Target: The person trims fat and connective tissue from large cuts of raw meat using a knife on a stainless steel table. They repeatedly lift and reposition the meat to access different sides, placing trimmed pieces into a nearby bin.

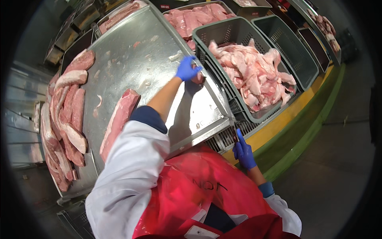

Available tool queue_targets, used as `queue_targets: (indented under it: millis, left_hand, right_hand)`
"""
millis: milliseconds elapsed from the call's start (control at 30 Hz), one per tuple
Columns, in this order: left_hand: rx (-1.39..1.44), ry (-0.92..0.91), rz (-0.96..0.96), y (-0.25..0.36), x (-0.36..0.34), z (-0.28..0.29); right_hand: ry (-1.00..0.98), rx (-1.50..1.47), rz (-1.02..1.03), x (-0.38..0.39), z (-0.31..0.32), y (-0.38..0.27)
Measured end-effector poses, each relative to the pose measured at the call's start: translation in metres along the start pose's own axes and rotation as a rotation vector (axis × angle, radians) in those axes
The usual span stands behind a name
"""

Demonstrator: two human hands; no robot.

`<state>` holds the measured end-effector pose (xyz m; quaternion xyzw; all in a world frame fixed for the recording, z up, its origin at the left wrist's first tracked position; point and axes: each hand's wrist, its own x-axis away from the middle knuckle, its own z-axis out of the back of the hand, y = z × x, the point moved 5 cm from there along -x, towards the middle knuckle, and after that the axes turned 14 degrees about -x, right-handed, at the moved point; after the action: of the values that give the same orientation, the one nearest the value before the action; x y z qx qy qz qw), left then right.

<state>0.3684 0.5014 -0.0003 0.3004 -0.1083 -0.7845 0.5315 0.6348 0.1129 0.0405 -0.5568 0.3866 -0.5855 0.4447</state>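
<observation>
One blue-gloved left hand (189, 68) grips a small reddish meat piece (197, 77) near the rim of the shiny steel counter (123, 59); a slack hold could spill it overboard; whether the blue-gloved right hand (244, 153) grasps anything, I cannot tell

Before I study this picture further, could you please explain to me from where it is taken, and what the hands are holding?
There is no machine here: a person works with two blue-gloved hands. A wide camera on the head looks down, so straight edges look bent.

The left hand is at a small piece of meat near the edge of a metal table; how firm its grip is, I cannot tell. The right hand, beyond the table edge, seems to hold a thin dark object, perhaps a knife.

On the table lie long meat strips and one separate long piece. Beside it, a basket holds pale pieces.
</observation>
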Motion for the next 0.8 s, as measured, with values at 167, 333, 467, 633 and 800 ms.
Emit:
queue_targets:
  millis: [167,333,467,633,800]
  left_hand:
    - [-0.243,-0.252,0.058,-0.013,0.114,-0.019]
    - [-0.051,0.191,0.123,-0.007,0.134,0.010]
    - [-0.081,-0.003,0.053,-0.007,0.100,-0.025]
    - [-0.302,-0.203,-0.070,0.007,0.129,0.000]
    - [-0.179,-0.175,0.127,0.003,0.146,0.017]
  right_hand:
    - [0.042,-0.223,0.010,0.005,-0.003,0.017]
    - [0.056,-0.231,0.216,-0.028,-0.018,-0.004]
    - [0.067,-0.315,0.366,-0.096,-0.023,-0.066]
    - [0.048,-0.132,0.535,-0.141,0.000,-0.166]
    - [0.173,-0.213,0.562,-0.147,0.035,-0.188]
